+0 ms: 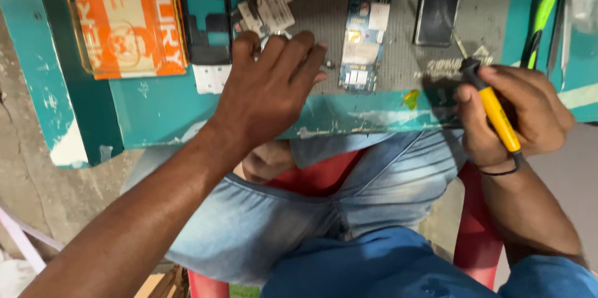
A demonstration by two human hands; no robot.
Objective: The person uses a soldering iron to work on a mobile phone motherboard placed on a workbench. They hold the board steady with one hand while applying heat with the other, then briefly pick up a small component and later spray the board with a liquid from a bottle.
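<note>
- Teal-painted workbench (174, 117), chipped along its front edge, carries a grey work mat (398, 11); the person sits on a red plastic chair (324, 173) in blue jeans, knees under the bench edge.
- Right hand (517, 117) is closed around a yellow-handled screwdriver (495, 111), thumb and fingers pressed together on the handle. The dark collar and thin shaft point up and away from the grip, towards the mat.
- Left hand (274, 86) lies palm-down on the mat, fingers loosely curled over a small silvery item (274, 36). Whether it is pinched or only covered cannot be told.
- Just right of the left fingertips: a bare phone circuit board (363, 36), lying flat. Beyond the screwdriver tip: a dark phone screen panel (438, 11).
- Beyond the left hand: a white labelled phone part (274, 5); left of it, a black phone frame (204, 11) and an orange-and-white packet (128, 17).
- Far right of the grip: a green-handled tool (541, 17), partly cut off.
- Judgement: steady the part flat with the left hand and bring the driver tip in upright; any loose screws could roll off the front edge.
- Not legible: the screwdriver tip, blurred; the item under the left hand; whatever lies at the top right corner, cropped.
</note>
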